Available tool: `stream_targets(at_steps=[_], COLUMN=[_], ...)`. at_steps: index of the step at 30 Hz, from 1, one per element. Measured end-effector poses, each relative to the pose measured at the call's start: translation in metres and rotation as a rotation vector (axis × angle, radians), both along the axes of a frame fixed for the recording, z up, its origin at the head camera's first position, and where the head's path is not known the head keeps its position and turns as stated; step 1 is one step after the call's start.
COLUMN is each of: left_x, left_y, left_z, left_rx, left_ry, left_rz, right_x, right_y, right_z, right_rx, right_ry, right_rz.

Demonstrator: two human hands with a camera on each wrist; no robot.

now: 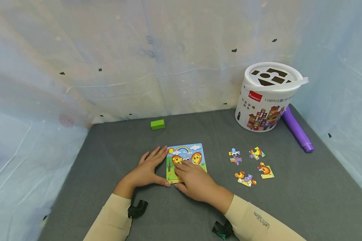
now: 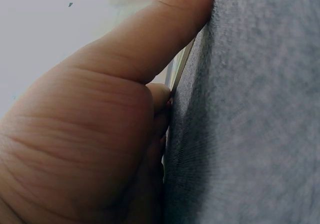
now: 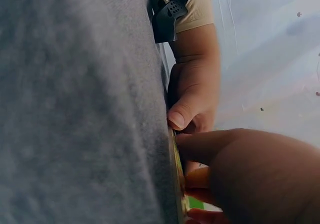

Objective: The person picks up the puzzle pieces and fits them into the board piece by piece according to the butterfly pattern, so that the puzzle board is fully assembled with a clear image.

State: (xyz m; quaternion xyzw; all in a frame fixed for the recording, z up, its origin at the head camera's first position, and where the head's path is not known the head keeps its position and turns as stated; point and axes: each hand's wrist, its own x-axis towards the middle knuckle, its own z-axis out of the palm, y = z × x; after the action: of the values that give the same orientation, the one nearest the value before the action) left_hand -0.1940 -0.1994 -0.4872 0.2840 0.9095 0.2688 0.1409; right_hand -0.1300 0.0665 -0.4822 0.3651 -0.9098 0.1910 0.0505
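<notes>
A square jigsaw puzzle (image 1: 200, 158) with a butterfly, a rainbow and a tree lies flat on the grey table. My left hand (image 1: 147, 171) rests along its left side, fingers spread, the fingertips by the top left corner and the thumb at the bottom left corner. Across the lower middle of the picture lies my right hand (image 1: 197, 180), its fingertips touching the surface and covering part of the butterfly. In the left wrist view the thumb (image 2: 150, 33) of the left hand hides most of the puzzle. The right wrist view shows both hands close together at the puzzle's thin edge (image 3: 176, 166).
Several loose jigsaw pieces (image 1: 245, 179) lie to the right of the puzzle. Behind them stand a white block bucket (image 1: 262, 103) with a slotted lid and a purple tube (image 1: 298, 130). A green block (image 1: 157, 124) sits near the table's back edge.
</notes>
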Motion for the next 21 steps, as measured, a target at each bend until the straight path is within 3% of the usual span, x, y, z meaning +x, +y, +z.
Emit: stream_targets(at_steps=[4, 9, 16, 21], left_x=[0.001, 0.001, 0.001, 0.002], left_y=[0.001, 0.001, 0.001, 0.0], left_z=[0.0, 0.0, -0.002, 0.0], left_rx=[0.012, 0.013, 0.001, -0.001], left_ry=[0.0, 0.004, 0.011, 0.008], left_rz=[-0.001, -0.003, -0.002, -0.003], right_x=[0.005, 0.007, 0.006, 0.001], right_y=[0.001, 0.002, 0.004, 0.011], right_z=[0.002, 0.003, 0.0, 0.001], right_rx=[0.112, 0.137, 0.107, -0.026], right_ry=[0.0, -0.031, -0.101, -0.204], right_rz=[-0.007, -0.012, 0.009, 0.067])
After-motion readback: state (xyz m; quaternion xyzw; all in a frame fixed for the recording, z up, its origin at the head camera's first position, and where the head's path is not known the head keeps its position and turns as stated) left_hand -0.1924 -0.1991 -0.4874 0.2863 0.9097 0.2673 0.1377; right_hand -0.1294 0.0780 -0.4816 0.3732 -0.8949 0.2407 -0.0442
